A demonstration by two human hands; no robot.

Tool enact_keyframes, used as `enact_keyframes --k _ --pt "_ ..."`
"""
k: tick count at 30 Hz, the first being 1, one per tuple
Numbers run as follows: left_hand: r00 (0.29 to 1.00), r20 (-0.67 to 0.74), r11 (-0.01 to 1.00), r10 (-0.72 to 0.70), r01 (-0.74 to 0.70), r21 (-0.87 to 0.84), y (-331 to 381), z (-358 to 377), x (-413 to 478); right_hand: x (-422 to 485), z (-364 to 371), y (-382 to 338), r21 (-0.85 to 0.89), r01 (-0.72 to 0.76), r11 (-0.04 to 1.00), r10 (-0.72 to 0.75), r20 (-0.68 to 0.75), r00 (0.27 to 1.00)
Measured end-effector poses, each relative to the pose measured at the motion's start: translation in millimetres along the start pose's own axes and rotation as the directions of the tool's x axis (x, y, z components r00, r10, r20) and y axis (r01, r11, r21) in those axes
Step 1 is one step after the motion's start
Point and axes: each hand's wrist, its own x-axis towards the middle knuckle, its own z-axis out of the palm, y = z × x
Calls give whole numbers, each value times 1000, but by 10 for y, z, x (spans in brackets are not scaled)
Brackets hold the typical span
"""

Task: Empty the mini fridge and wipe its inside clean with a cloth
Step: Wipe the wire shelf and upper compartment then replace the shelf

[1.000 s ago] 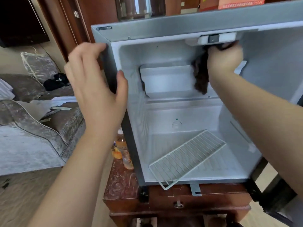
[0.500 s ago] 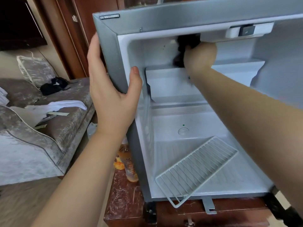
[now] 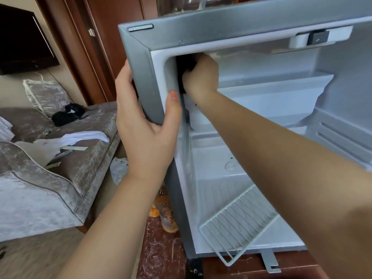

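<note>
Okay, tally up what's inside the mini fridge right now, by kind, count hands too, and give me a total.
wire rack: 1
dark cloth: 1
hand, namely the right hand holding the cloth: 1
Total: 3
The left hand grips the fridge edge from outside, so it is not counted.

The left hand (image 3: pixel 145 127) grips the fridge (image 3: pixel 141 67) corner, thumb forward, while the outstretched right hand (image 3: pixel 203 77) clutches the cloth (image 3: pixel 186 61).
</note>
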Motion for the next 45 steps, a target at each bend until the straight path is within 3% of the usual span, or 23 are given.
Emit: enact_keyframes --k 5,10,14,17,21,24,26,28,30,37,40,43,45 --pt "999 -8 999 -34 34 10 0 -3 -13 -16 -270 19 333 -153 930 66 258 964" --pt "992 19 992 -125 124 29 81 -60 -24 -366 -454 -50 589 -239 772 22 351 936" --pt "972 124 978 -201 206 -32 210 -227 -13 -659 -628 -147 658 -127 742 -99 295 950" --pt "913 197 927 -358 373 -46 279 -383 44 -880 -826 -259 667 -63 743 -177 286 942" --pt "795 226 791 -563 597 -133 495 -537 115 -1200 -1130 -433 605 5 796 -300 386 872" --pt "768 211 768 -605 633 -98 652 -699 47 -1488 -1414 -467 498 38 866 -338 528 779" --pt "768 211 775 -604 628 -69 708 -823 -41 -1657 -1603 -407 410 84 908 -302 505 809" --pt "760 250 781 -600 624 -22 754 -896 -146 -1826 -1733 -316 252 144 957 -260 522 813" --pt "740 312 784 -596 621 26 821 -896 -254 -2039 -1770 -248 30 303 953 -251 641 725" --pt "688 429 791 -585 600 118 986 -862 -431 -2107 -1993 -309 -117 318 941 -239 435 868" --pt "676 444 791 -589 594 146 975 -862 -492 -2123 -1999 -368 -232 400 887 -209 571 794" --pt "650 518 809 -556 566 157 1005 -809 -531 -2033 -2065 -399 -221 358 907 -214 490 845" --pt "604 597 819 -529 549 170 1075 -760 -569 -1997 -2101 -428 -204 397 895 -240 529 814"
